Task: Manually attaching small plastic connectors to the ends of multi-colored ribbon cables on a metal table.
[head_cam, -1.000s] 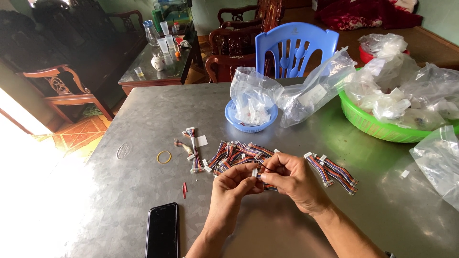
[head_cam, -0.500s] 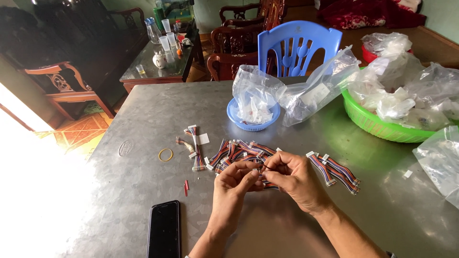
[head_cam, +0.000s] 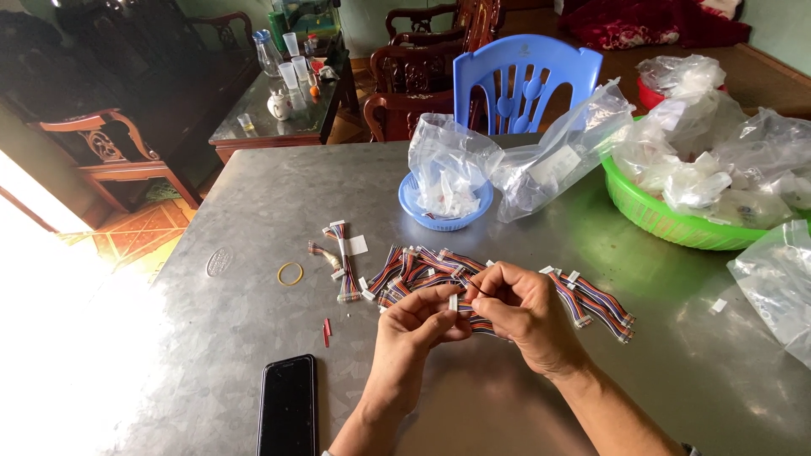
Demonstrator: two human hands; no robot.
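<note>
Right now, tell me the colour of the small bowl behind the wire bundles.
Blue; the small bowl shows best in the head view.

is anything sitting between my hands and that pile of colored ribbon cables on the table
Nothing visible does. Both the left hand and the right hand already pinch one ribbon cable, right beside the pile.

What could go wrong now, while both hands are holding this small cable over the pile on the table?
1. The left hand and right hand pinch a short cable by its white connector; a hard pull might loosen a wire.
2. Dropped, it may get lost in the cable pile beneath.
3. The phone lies near the table edge by the left forearm; a nudge might knock it off.
</note>
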